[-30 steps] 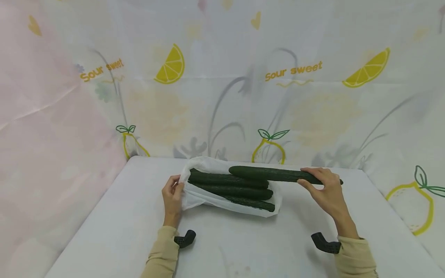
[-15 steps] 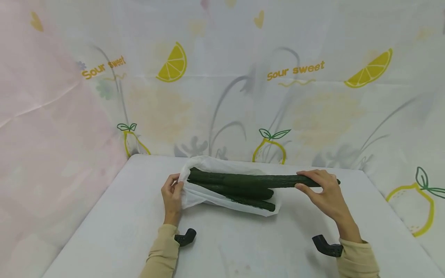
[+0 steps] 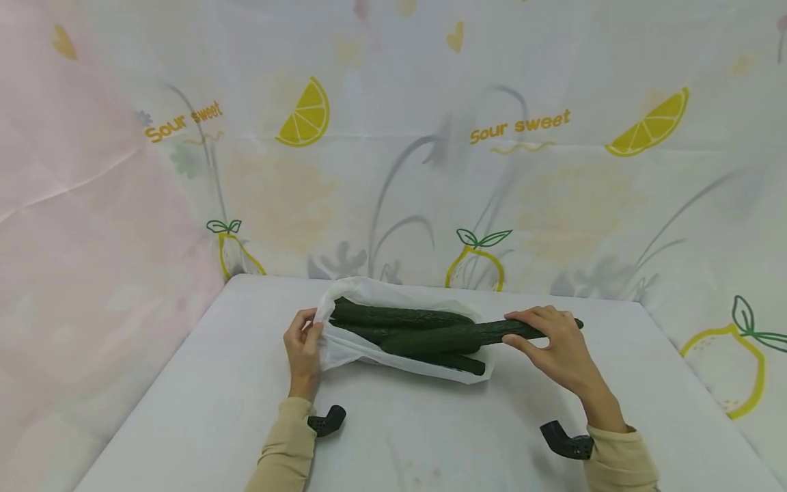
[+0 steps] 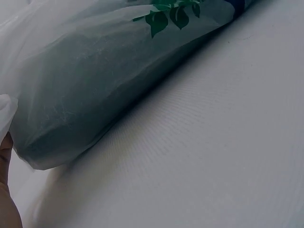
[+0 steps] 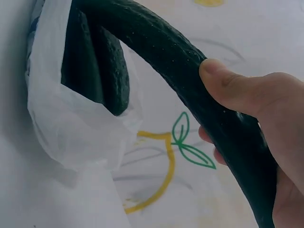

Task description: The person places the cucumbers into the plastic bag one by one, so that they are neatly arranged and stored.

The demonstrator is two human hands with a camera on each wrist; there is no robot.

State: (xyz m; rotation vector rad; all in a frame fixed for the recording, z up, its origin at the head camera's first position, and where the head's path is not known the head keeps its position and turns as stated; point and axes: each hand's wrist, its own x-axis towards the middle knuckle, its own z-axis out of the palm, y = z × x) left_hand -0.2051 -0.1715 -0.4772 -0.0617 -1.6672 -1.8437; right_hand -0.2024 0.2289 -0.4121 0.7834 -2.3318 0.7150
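A long dark green cucumber (image 3: 438, 339) is gripped near its right end by my right hand (image 3: 556, 347). Its far end lies over several other cucumbers (image 3: 402, 316) inside a white plastic bag (image 3: 393, 365). In the right wrist view my thumb presses along the top of the held cucumber (image 5: 166, 52), with fingertips showing on its other side. The left edge of the bag is pinched between the thumb and fingers of my left hand (image 3: 303, 352). Through the thin bag (image 4: 95, 80), dark cucumber shapes show in the left wrist view.
The bag lies on a white table (image 3: 443, 437), near its back edge. Behind stands a white cloth backdrop (image 3: 393, 184) printed with lemons. A black camera mount (image 3: 327, 421) sits at the left wrist and another mount (image 3: 567, 441) at the right.
My right hand has moved left and slightly down, bringing the cucumber from above the back of the bag to lie over the front cucumbers in it. The left hand has stayed put.
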